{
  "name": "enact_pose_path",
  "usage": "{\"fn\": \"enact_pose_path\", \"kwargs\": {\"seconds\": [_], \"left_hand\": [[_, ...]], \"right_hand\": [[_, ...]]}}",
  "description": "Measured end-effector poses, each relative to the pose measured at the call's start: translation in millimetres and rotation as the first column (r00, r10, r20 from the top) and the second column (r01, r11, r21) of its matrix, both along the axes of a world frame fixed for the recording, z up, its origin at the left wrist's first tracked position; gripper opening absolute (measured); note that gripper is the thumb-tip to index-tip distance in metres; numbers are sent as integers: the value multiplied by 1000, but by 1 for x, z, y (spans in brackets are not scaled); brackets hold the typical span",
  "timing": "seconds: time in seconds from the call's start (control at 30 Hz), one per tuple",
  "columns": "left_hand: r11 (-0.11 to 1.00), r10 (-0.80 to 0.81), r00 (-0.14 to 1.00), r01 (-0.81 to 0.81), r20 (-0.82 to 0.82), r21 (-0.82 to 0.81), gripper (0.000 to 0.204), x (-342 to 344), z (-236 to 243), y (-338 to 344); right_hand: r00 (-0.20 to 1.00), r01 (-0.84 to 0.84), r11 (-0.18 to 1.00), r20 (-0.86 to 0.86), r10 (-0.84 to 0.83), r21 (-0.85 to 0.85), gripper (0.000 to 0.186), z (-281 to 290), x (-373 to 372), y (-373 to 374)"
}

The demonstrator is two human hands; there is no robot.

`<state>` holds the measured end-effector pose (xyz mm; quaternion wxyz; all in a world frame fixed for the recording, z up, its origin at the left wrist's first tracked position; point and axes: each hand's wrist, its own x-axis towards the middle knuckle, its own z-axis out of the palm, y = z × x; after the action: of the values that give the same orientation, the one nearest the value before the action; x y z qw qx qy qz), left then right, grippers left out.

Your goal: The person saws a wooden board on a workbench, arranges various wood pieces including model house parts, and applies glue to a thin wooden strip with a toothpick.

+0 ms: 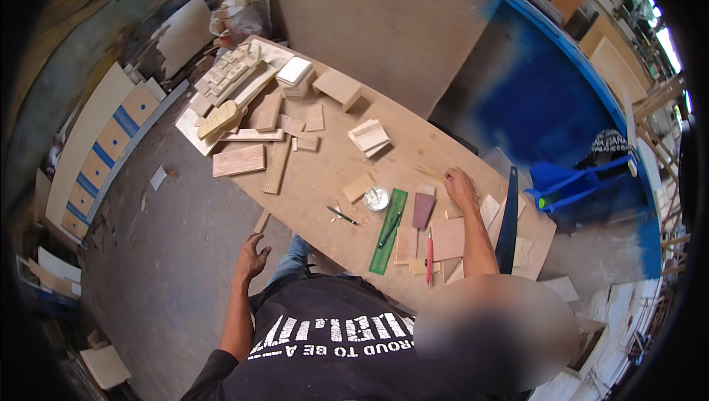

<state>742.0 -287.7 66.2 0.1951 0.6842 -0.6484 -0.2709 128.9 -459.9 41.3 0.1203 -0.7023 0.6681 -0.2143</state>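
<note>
My left hand [252, 257] hangs beside the table's near edge, fingers loosely curled and apart, with nothing visible in it. Over the tabletop, my right hand [461, 187] has its fingers bent down and drawn together. Thin pale wooden slivers [430, 173] lie right at its fingertips; whether the fingers grip them is hard to see. Close by are a maroon sanding block [423, 210], a round tub of white paste [376, 198], a green ruler [382, 253] with a dark pen [389, 230] on it, and a red pen-like tool [430, 257].
The wooden table [317, 172] carries stacked wood blocks [369, 137] and a pile of boards [240, 159] at its far left. A dark blue saw-like blade [508, 224] lies at the right among flat wood pieces [447, 238]. A blue bag [565, 179] sits beyond the right end.
</note>
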Motion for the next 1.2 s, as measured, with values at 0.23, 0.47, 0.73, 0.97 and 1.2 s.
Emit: {"fn": "enact_pose_path", "kwargs": {"seconds": [0.23, 0.47, 0.73, 0.97, 1.2], "left_hand": [[994, 43, 999, -44, 12, 103, 43, -6, 10, 13], [997, -30, 999, 28, 27, 67, 43, -8, 8, 12], [981, -9, 953, 68, -303, 184, 40, -79, 70, -36], [952, 46, 615, 210, -787, 220, 29, -210, 113, -83], [921, 210, 407, 223, -889, 320, 22, -244, 71, -82]], "right_hand": [[994, 1, 996, 112, 9, -86, 15, -1, -9, 7], [990, 57, 973, 136, -27, -223, 18, 18, 0, 12], [771, 84, 995, 629, -101, 58, 19, 69, 80, 50], [392, -65, 971, 901, -186, 229, 20, 104, 174, 117], [312, -82, 952, 915, -257, 295, 20, 88, 232, 157]]}}
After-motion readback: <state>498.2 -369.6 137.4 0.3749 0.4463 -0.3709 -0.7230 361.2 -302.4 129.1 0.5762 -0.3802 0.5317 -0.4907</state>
